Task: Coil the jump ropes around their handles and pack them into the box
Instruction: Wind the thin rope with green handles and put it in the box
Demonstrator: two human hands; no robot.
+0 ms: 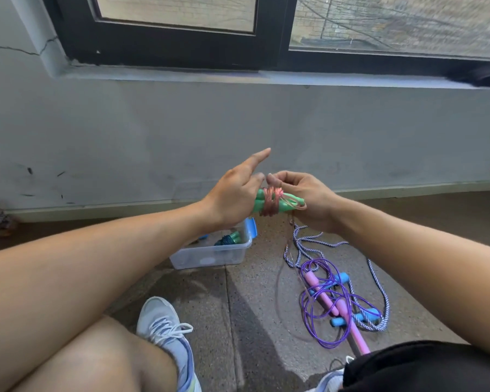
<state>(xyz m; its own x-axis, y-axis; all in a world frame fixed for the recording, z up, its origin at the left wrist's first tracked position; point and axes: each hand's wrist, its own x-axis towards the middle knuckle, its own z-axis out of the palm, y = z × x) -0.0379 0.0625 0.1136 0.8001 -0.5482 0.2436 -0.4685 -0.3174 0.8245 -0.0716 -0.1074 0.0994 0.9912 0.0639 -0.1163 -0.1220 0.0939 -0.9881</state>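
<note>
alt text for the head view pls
Both hands hold a pair of green handles over the floor, the right hand winding pink rope around them, the left hand gripping their end. Below sit a clear box and two loose ropes.

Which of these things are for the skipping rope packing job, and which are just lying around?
For the job:
- green handles with pink rope, held by left hand and right hand
- clear box
- purple rope with pink handles
- striped rope with blue handles

Just lying around:
- shoe
- dark thing on the windowsill
</note>
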